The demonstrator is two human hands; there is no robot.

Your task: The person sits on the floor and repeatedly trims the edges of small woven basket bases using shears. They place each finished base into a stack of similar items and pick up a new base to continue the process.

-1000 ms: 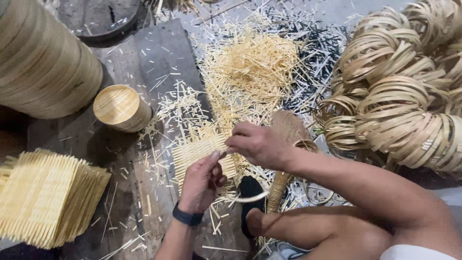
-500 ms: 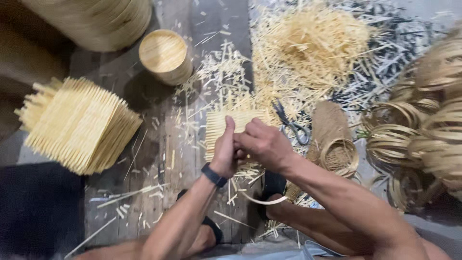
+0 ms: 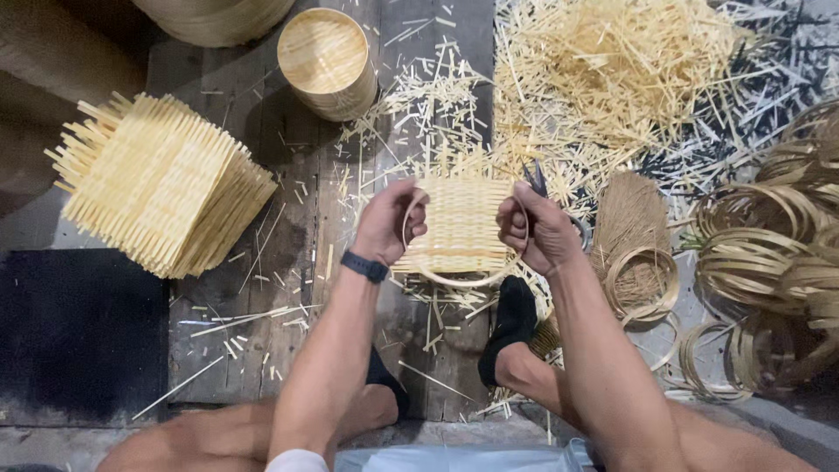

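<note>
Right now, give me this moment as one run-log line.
left hand: grips woven mat, hoop | right hand: grips other edge | mat stack left | strip coils right

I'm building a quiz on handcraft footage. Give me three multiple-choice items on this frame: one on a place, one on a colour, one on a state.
1. Where does the stack of woven mats lie?
A. left of the hands
B. right of the hands
C. on the person's lap

2. What colour is the wristband on the left hand?
A. white
B. dark
C. red

3. How is the woven mat held?
A. flat on the floor, untouched
B. by one hand only
C. between both hands, with a thin hoop curving under it

Answers:
1. A: the stack sits on the boards at the left of the picture.
2. B: the band around the wrist is dark.
3. C: the left hand and right hand each grip one side of it.
</note>
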